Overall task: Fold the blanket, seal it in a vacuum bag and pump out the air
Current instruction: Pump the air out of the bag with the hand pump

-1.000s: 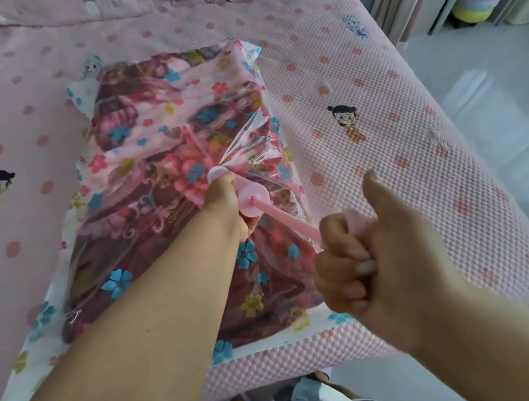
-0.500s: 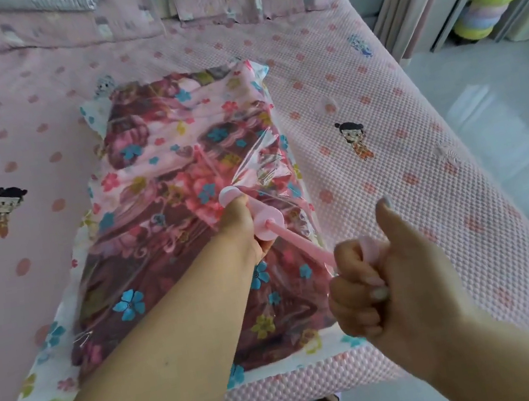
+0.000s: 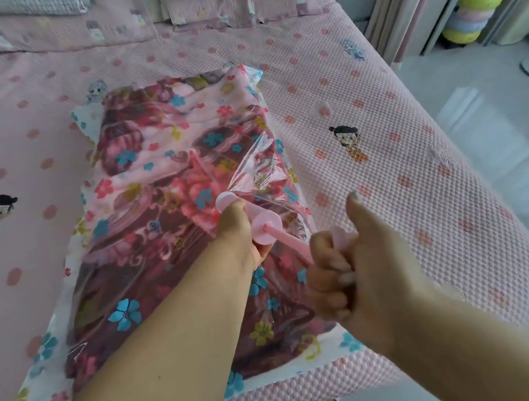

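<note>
Your left hand [image 3: 238, 230] wraps pump [image 3: 261, 223] barrel, fingers curled round it, nozzle end pressed on bag [image 3: 171, 235] near its right side. Your right hand [image 3: 343, 271] fists round pump handle [image 3: 339, 235], thumb up, rod [image 3: 291, 239] drawn partly out. Rod runs from barrel back toward you and rightward; that line is stroke axis. Right hand nearer you, left farther out over bag. Blanket [image 3: 158, 196] lies folded inside bag, long axis running away from you, on bed [image 3: 386, 146]. Film near nozzle puckered, so judged air partly out.

L hand [image 3: 238, 230] curled in a grip, R hand [image 3: 347, 273] fisted w/ thumb up, arms extended
</note>
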A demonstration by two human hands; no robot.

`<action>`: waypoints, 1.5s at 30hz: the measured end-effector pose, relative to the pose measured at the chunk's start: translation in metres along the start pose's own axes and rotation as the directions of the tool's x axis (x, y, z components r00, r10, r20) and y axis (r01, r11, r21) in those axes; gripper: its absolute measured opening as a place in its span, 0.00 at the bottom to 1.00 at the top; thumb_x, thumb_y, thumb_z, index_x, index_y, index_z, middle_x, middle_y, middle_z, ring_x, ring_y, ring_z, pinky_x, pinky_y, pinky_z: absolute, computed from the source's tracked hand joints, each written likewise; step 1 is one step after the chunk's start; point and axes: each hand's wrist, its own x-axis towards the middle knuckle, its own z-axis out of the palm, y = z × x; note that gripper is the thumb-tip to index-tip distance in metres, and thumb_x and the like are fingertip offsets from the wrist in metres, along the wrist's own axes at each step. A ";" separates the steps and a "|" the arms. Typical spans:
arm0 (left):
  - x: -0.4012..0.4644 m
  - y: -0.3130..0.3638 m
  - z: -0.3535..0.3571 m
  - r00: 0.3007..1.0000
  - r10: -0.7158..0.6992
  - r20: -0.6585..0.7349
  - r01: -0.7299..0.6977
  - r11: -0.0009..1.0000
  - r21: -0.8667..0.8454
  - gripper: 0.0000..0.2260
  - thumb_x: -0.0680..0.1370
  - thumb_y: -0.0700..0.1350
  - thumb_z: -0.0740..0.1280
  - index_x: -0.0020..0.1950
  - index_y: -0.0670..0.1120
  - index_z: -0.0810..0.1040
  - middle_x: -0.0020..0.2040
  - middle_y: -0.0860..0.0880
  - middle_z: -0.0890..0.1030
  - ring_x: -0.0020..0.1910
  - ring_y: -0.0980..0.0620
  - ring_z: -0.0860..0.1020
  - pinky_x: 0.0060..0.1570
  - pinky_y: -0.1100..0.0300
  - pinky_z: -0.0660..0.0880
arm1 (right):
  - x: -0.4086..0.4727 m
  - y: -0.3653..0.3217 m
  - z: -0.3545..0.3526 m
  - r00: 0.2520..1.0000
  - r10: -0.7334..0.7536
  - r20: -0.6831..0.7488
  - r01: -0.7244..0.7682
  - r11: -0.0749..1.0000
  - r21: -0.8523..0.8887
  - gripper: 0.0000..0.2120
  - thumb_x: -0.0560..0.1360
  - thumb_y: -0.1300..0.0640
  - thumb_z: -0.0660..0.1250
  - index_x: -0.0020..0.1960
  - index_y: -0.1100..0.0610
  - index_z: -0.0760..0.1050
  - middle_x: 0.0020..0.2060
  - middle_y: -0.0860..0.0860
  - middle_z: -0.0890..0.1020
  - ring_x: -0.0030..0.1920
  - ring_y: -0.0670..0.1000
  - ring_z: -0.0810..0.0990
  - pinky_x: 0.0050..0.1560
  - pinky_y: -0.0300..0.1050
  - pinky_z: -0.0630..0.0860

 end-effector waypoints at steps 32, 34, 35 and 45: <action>-0.009 0.004 0.008 0.994 0.060 0.094 -0.065 0.997 0.047 0.21 0.77 0.47 0.53 0.26 0.46 0.71 0.19 0.49 0.71 0.14 0.53 0.65 0.20 0.71 0.63 | 0.043 -0.016 0.031 0.991 -0.096 -0.091 0.087 0.991 -0.100 0.27 0.80 0.37 0.49 0.30 0.54 0.56 0.26 0.50 0.58 0.26 0.48 0.53 0.27 0.40 0.50; -0.006 0.004 0.006 0.996 0.062 0.065 -0.068 0.994 0.081 0.23 0.78 0.49 0.54 0.24 0.45 0.72 0.22 0.48 0.73 0.16 0.52 0.68 0.19 0.71 0.65 | 0.036 -0.008 0.024 0.994 -0.105 -0.013 0.102 0.986 -0.131 0.28 0.80 0.37 0.48 0.29 0.53 0.56 0.26 0.50 0.58 0.25 0.48 0.53 0.28 0.41 0.50; -0.004 0.003 0.004 0.999 0.037 0.022 -0.039 0.997 0.069 0.18 0.78 0.51 0.57 0.31 0.47 0.74 0.28 0.48 0.77 0.22 0.51 0.72 0.19 0.69 0.67 | 0.022 -0.007 0.020 0.997 -0.070 0.018 0.071 0.993 -0.094 0.29 0.79 0.36 0.48 0.27 0.54 0.56 0.24 0.50 0.58 0.24 0.48 0.54 0.28 0.42 0.49; 0.003 -0.007 -0.003 0.999 0.009 0.044 -0.009 1.000 -0.010 0.18 0.78 0.57 0.57 0.44 0.44 0.77 0.42 0.43 0.80 0.33 0.48 0.78 0.24 0.63 0.73 | 0.038 0.005 0.019 0.991 -0.043 -0.130 0.026 0.991 -0.131 0.32 0.80 0.36 0.46 0.25 0.55 0.57 0.21 0.50 0.57 0.24 0.49 0.53 0.31 0.44 0.49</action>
